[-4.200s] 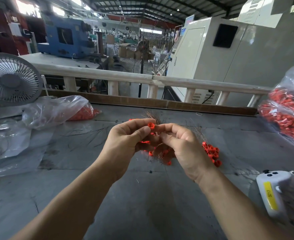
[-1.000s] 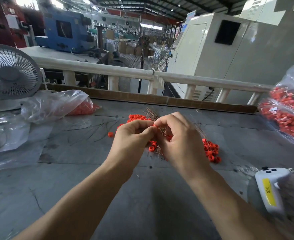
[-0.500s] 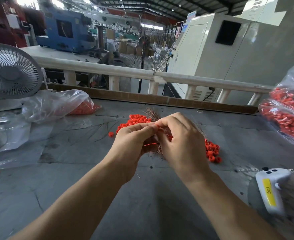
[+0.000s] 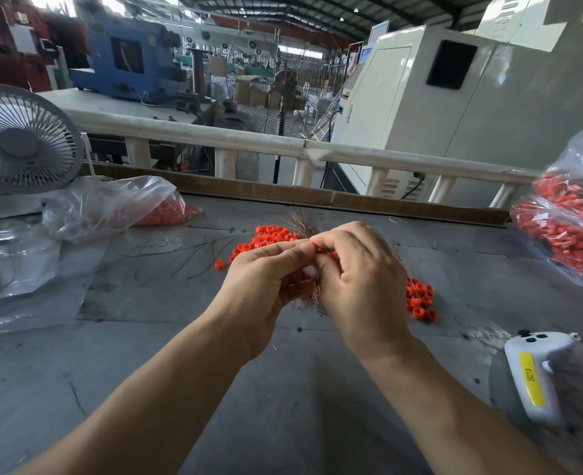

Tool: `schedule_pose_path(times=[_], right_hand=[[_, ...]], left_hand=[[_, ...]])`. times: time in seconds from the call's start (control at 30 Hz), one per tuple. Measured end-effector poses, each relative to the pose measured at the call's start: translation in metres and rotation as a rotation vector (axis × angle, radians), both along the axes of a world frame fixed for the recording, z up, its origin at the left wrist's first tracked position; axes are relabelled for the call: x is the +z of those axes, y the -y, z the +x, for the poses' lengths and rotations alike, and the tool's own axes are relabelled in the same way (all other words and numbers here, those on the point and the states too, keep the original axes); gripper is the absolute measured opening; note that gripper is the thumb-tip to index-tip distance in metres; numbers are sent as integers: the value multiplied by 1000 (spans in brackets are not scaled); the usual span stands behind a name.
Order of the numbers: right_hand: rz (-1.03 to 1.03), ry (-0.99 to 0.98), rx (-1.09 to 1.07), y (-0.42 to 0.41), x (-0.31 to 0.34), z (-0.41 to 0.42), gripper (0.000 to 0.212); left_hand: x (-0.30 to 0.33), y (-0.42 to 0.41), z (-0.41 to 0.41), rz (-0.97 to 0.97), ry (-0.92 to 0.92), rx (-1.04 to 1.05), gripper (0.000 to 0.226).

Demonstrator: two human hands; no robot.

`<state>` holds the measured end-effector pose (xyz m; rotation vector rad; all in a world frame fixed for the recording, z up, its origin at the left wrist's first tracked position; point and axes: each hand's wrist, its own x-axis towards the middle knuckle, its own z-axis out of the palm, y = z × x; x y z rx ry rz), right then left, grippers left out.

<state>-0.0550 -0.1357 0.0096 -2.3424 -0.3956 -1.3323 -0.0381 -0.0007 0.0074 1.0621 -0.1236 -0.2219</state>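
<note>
There is one camera only, worn on the person's head. It faces forward and down from above the near edge of the worktop (image 4: 283, 389), close to the left hand (image 4: 259, 289) and the right hand (image 4: 362, 286), and sees past the far edge.

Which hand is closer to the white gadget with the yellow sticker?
Right. The right hand, gripping the copper wires, is up and left of the white gadget; the left hand, pinching a red ring, sits farther left, on the right hand's other side.
</note>
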Motion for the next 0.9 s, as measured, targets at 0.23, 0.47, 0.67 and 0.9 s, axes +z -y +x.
schedule_pose_path(times=[0.23, 0.47, 0.67, 0.9], right_hand=[[-4, 33, 26, 2, -1, 0, 15], [-27, 63, 3, -1, -1, -1, 15], [-54, 52, 11, 2, 0, 0, 11], [-57, 38, 78, 3, 1, 2, 3]], left_hand=[[-1, -1, 0, -55, -32, -84, 17], [0, -3, 0, -86, -43, -135, 13], [4, -4, 2, -107, -53, -113, 21], [6, -8, 2, 3, -36, -67, 29]])
